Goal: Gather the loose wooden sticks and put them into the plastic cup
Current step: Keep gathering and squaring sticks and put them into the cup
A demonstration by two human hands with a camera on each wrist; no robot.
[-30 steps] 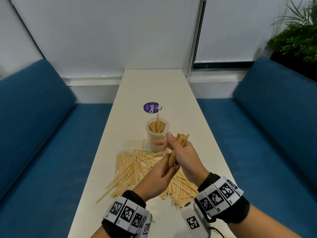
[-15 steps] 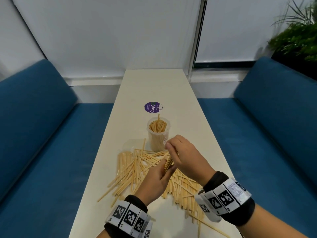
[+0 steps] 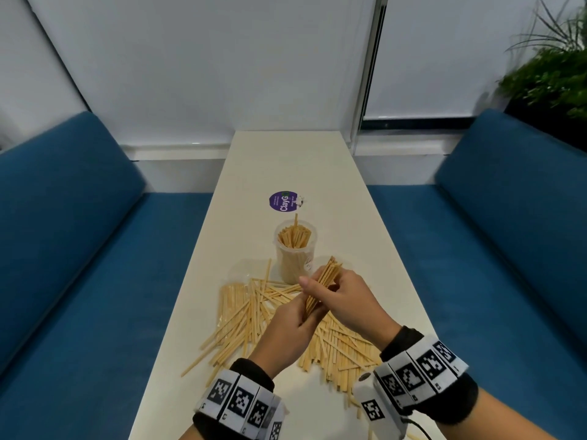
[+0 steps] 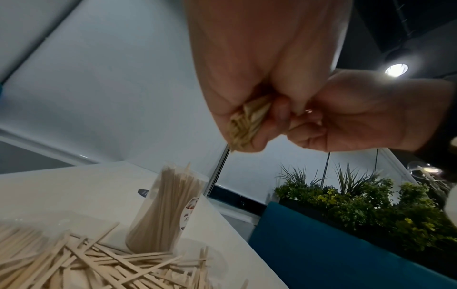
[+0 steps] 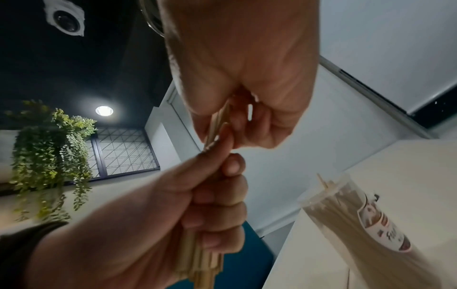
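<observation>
A clear plastic cup [image 3: 295, 249] stands upright mid-table, packed with wooden sticks. Just in front of it both hands hold one bundle of sticks [image 3: 324, 279], tilted with its top end toward the cup. My left hand [image 3: 303, 317] grips the bundle's lower end in a fist. My right hand [image 3: 320, 289] pinches it higher up. The left wrist view shows the bundle's end [image 4: 243, 129] in the left hand [image 4: 247, 78], and the cup [image 4: 168, 211] below. In the right wrist view both hands [image 5: 247, 88] hold the bundle [image 5: 197, 260]. Loose sticks [image 3: 247, 315] lie scattered under the hands.
A purple round lid [image 3: 283, 201] lies beyond the cup. The narrow white table [image 3: 286, 160] has blue bench seats [image 3: 95, 281] along both sides. More loose sticks [image 3: 340, 347] spread to the near right edge. A plant [image 3: 552, 77] stands at the far right.
Half a second ago the hands were low over the pile with the bundle mostly hidden. Now they are raised a little and the bundle's top sticks out toward the cup.
</observation>
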